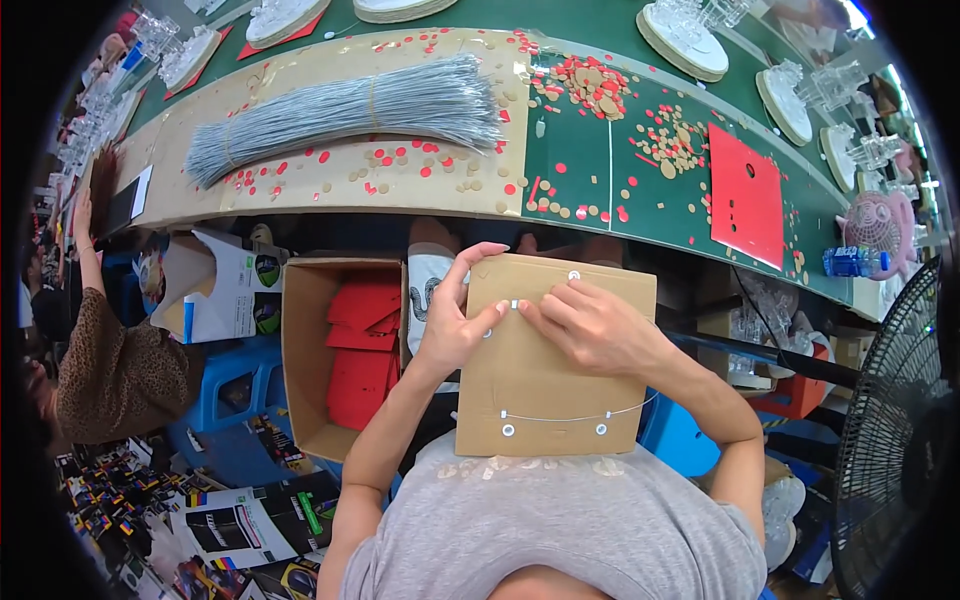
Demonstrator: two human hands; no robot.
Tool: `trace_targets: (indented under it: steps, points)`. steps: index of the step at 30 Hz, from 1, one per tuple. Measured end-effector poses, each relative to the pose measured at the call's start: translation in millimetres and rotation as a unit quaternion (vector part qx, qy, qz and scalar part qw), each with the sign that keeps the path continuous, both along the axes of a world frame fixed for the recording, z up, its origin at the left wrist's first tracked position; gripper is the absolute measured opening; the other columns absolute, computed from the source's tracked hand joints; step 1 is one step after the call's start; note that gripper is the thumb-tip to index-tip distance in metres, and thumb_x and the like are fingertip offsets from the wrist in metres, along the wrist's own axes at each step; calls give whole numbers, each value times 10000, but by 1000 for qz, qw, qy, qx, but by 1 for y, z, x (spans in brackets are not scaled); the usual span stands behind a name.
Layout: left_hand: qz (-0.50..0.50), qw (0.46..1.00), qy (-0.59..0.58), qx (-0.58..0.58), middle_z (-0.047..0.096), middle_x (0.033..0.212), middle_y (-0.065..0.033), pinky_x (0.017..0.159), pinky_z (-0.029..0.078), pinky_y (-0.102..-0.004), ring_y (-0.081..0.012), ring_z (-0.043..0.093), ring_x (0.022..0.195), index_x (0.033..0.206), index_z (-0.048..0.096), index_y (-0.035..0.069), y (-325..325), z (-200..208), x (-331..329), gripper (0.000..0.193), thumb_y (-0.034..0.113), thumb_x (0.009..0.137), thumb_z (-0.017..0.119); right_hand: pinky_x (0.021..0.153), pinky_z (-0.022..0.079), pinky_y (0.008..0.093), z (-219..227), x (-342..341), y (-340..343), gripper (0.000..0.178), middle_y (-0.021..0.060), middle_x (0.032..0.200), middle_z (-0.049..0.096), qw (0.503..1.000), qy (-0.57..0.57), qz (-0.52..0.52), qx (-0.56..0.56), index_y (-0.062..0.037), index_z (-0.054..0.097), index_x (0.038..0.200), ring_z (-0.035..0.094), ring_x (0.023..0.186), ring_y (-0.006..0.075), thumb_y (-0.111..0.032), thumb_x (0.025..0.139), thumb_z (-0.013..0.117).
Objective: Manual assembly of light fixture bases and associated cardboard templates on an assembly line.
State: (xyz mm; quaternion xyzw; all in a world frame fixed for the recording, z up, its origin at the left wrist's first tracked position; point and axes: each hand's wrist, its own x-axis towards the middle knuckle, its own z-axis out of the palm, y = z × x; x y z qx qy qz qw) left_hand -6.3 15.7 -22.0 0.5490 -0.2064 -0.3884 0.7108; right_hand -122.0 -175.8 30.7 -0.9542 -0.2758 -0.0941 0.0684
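Observation:
A flat brown cardboard panel (545, 375) rests upright-tilted against my grey shirt. My left hand (460, 325) grips its upper left side, fingers over the edge and thumb on the face beside a small white tab (515, 305). My right hand (590, 325) lies on the panel with its fingertips pinched together at that tab; what is between them is hidden. Lower down, a thin wire (560, 421) runs across through two small white tabs and out past the right edge. White ring eyelets (508, 431) sit below the wire, and another eyelet (574, 275) near the top.
Ahead, a bundle of silvery wires (340, 115) lies on the table amid red and brown discs, with a red panel (745, 195) to the right. An open carton (300, 350) of red sheets stands left. A black fan (885, 430) is close on the right; another person (125, 370) sits left.

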Motion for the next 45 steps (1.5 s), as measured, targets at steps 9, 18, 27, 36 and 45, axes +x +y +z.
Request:
trace_targets:
  steps: [9,18,27,36,45]
  points:
    - [0,1000,4,10,613,1229,-109,943,488,-285,-146,610,1118,1434,427,30,-3,2,4,599,-48,864,592,737,550,367,-7,-2,-9,453,89,872,555,997,-35,-25,61,71,675,1105,603,776,210,-94,683,668]
    - [14,996,-88,-9,493,1369,-109,1103,398,-339,-198,513,1276,1453,406,20,2,4,7,679,-25,801,590,768,547,370,-2,12,2,385,111,880,572,996,-53,-9,71,82,663,1040,625,827,232,-75,689,659]
    - [-3,998,-23,-54,510,1397,-129,1100,412,-337,-190,525,1294,1519,318,26,2,-11,-11,734,4,831,571,642,531,379,-15,2,4,407,85,872,584,994,-25,-25,99,25,700,1053,606,729,238,0,647,682]
    - [14,997,-50,-58,564,1316,-103,1040,466,-332,-172,578,1217,1499,343,87,0,-16,-5,719,-66,828,553,573,485,338,-14,16,3,339,69,770,563,991,-77,-28,106,12,709,998,584,670,209,18,660,690]
    - [138,984,-43,107,552,1484,-163,1047,480,-325,-229,545,1339,884,806,18,6,5,-19,104,94,813,795,641,528,355,-11,-2,4,334,68,859,614,987,-56,-81,125,-13,723,1063,622,766,228,29,733,706]
